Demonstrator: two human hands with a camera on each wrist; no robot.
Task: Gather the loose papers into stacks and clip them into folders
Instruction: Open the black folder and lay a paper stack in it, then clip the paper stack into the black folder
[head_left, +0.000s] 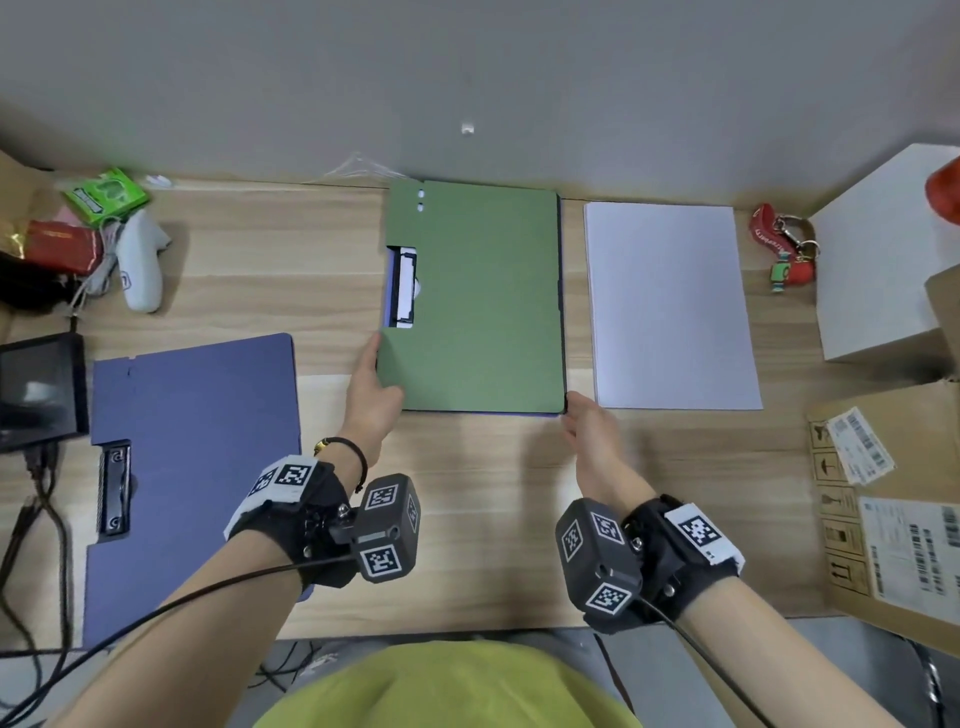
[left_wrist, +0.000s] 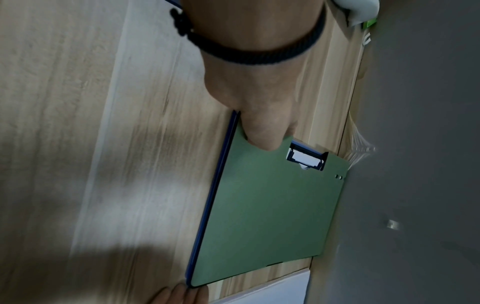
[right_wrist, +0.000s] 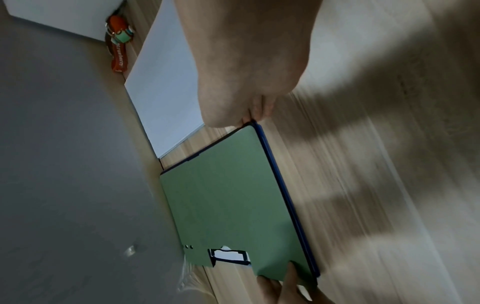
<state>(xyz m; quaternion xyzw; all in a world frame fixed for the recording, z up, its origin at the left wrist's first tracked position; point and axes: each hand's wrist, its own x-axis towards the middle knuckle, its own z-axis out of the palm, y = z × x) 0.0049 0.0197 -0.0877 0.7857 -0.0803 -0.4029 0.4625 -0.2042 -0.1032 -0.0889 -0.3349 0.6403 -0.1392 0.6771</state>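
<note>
A closed green folder (head_left: 478, 301) (left_wrist: 272, 216) (right_wrist: 228, 205) lies flat mid-desk; a blue edge shows under its near side. Its black clip (head_left: 402, 286) (left_wrist: 306, 159) holds white paper in a cutout on the left edge. My left hand (head_left: 371, 384) (left_wrist: 262, 131) grips the near-left corner, thumb on top. My right hand (head_left: 587, 426) (right_wrist: 233, 107) pinches the near-right corner. A stack of white papers (head_left: 670, 306) (right_wrist: 166, 82) lies just right of the folder. A blue folder (head_left: 192, 467) with a black clip (head_left: 114, 488) lies at the near left.
A white box (head_left: 883, 260) and a cardboard box (head_left: 893, 519) stand along the right side, with a red keychain (head_left: 779, 249) beside the papers. At the far left lie a white controller (head_left: 140, 260), a green packet (head_left: 104, 195), a small screen (head_left: 41, 384) and cables.
</note>
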